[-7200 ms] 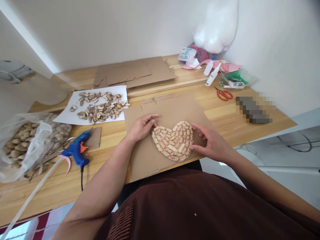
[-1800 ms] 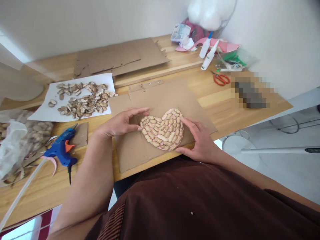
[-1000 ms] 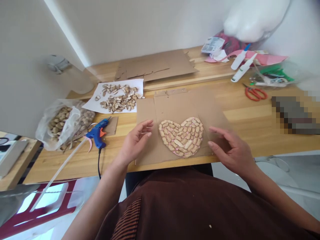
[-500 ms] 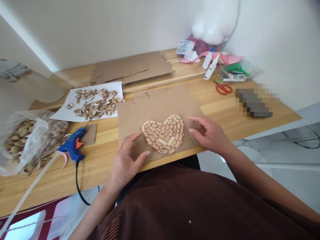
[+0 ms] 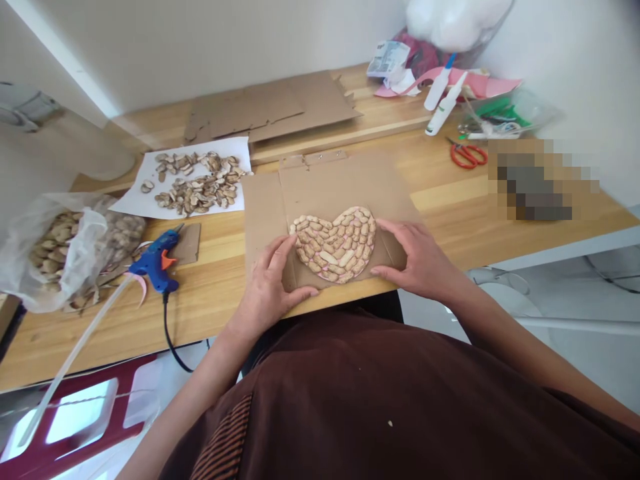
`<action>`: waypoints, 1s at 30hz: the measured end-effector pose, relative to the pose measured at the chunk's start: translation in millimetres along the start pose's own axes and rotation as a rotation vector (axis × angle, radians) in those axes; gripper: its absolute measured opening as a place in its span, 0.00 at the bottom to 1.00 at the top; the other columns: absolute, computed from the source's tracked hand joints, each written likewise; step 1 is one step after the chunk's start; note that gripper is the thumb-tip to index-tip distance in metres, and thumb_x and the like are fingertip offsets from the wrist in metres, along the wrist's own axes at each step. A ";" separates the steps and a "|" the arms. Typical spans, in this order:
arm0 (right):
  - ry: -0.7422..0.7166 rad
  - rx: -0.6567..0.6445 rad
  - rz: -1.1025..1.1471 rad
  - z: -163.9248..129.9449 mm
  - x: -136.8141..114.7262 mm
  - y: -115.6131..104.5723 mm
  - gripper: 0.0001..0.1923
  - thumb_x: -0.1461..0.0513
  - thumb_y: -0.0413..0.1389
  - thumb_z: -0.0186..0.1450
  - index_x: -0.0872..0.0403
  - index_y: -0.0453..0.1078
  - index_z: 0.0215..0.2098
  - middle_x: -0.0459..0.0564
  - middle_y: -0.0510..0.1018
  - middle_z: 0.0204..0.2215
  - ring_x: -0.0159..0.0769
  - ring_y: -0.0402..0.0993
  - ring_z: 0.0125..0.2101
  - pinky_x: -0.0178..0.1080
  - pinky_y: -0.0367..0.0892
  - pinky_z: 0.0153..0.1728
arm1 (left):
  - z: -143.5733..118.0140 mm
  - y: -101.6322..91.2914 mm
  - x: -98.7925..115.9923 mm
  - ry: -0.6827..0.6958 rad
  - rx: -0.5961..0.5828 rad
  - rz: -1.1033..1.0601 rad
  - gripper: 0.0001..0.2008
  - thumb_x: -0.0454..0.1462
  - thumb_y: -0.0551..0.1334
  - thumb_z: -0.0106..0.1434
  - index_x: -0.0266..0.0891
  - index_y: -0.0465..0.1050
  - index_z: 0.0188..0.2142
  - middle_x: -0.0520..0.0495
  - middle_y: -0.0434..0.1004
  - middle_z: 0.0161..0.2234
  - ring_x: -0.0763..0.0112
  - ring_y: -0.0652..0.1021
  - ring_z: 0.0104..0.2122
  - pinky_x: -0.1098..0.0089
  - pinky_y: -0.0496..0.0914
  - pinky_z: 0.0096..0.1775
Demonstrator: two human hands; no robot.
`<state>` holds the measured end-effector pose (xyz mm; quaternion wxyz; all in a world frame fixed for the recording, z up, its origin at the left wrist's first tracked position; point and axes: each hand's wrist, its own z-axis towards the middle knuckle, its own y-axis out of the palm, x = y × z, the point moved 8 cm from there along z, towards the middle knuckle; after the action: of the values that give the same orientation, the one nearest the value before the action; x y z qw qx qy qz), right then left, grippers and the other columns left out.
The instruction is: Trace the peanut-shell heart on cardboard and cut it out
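Observation:
A heart covered in peanut shells (image 5: 336, 241), with bits of pink showing between them, lies flat on a sheet of brown cardboard (image 5: 345, 179) near the table's front edge. On its left side is my left hand (image 5: 273, 277), thumb and fingers apart, index fingertip at the heart's upper left edge. My right hand (image 5: 417, 260) is open on the opposite side, its index fingertip close to the right edge and its thumb near the lower right. Whether the fingertips press on the heart I cannot tell. Neither hand lifts anything.
To the left are a blue glue gun (image 5: 154, 261), a plastic bag of peanuts (image 5: 60, 243) and white paper (image 5: 131, 199) with shell halves (image 5: 200, 187). More cardboard (image 5: 280, 107) lies behind. Red-handled scissors (image 5: 467, 155), white bottles (image 5: 445, 107) and a blurred dark object (image 5: 533, 187) are right.
Both hands have come closer to the heart's sides, their fingertips now at or near its edges. The camera view has shifted a little, moving the table upward in the picture.

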<state>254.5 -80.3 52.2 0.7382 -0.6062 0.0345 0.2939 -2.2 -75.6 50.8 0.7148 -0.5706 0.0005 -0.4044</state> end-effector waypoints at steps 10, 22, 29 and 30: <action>0.026 -0.005 -0.019 7.4 -0.2 2.0 0.41 0.50 0.63 0.59 0.54 0.58 0.65 0.58 0.72 0.57 0.57 0.66 0.56 0.57 0.60 0.59 | -3.8 1.0 14.4 0.111 -0.068 0.036 0.27 0.47 0.65 0.64 0.48 0.67 0.60 0.42 0.70 0.59 0.55 0.69 0.58 0.53 0.64 0.58; 0.046 0.004 -0.040 11.3 -0.3 5.2 0.41 0.47 0.62 0.59 0.52 0.58 0.66 0.57 0.73 0.56 0.59 0.67 0.56 0.60 0.60 0.57 | -4.2 3.6 14.4 0.123 -0.090 0.037 0.21 0.46 0.64 0.65 0.49 0.73 0.56 0.44 0.70 0.60 0.56 0.69 0.58 0.54 0.62 0.57; 0.041 0.008 -0.034 11.9 -1.2 5.1 0.41 0.47 0.62 0.58 0.52 0.59 0.65 0.58 0.73 0.56 0.59 0.67 0.55 0.59 0.60 0.57 | -5.2 3.5 13.4 0.117 -0.096 0.049 0.21 0.47 0.63 0.65 0.50 0.72 0.56 0.44 0.69 0.60 0.57 0.69 0.58 0.55 0.62 0.56; 0.041 0.008 -0.034 11.9 -1.5 5.0 0.41 0.47 0.62 0.59 0.52 0.59 0.65 0.58 0.73 0.56 0.59 0.67 0.55 0.59 0.60 0.57 | -5.3 3.9 13.4 0.116 -0.100 0.052 0.21 0.47 0.63 0.65 0.50 0.72 0.57 0.44 0.69 0.60 0.57 0.69 0.58 0.55 0.62 0.56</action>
<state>247.2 -69.6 51.5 0.7447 -0.6096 0.0404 0.2685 6.6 -87.6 51.9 0.6945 -0.5808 0.0767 -0.4177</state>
